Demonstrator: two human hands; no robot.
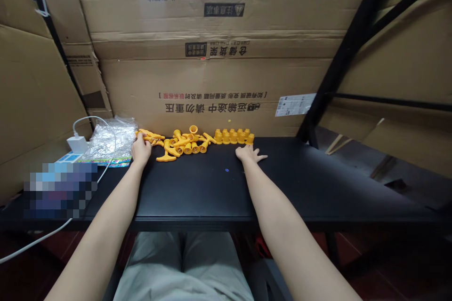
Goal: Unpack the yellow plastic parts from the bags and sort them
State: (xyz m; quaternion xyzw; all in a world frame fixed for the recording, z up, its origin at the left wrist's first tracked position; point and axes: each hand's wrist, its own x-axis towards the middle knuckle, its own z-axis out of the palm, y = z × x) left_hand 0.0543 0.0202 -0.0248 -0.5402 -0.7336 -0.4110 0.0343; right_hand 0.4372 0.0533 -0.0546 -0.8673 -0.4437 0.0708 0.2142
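My left hand (141, 151) is at the left end of the heap, its fingers closed on a yellow T-shaped handle (147, 133); the grip is partly hidden by the hand. Right of it, several more T-shaped handles and yellow bell-shaped cups (188, 148) lie jumbled together, one cup (193, 129) showing its open mouth. Close-set rows of upright yellow cups (229, 136) stand farther right against the cardboard. My right hand (250, 154) is open just in front of the rightmost cup (250, 138), with fingers spread; whether its fingertips touch that cup is unclear.
A black tabletop (197, 188) carries everything, backed by a tall cardboard sheet (219, 75). Clear plastic bags (109, 138), a white charger (76, 143) with its cable, and a blurred-out item (60, 190) occupy the left. A small blue spot (227, 170) marks the tabletop.
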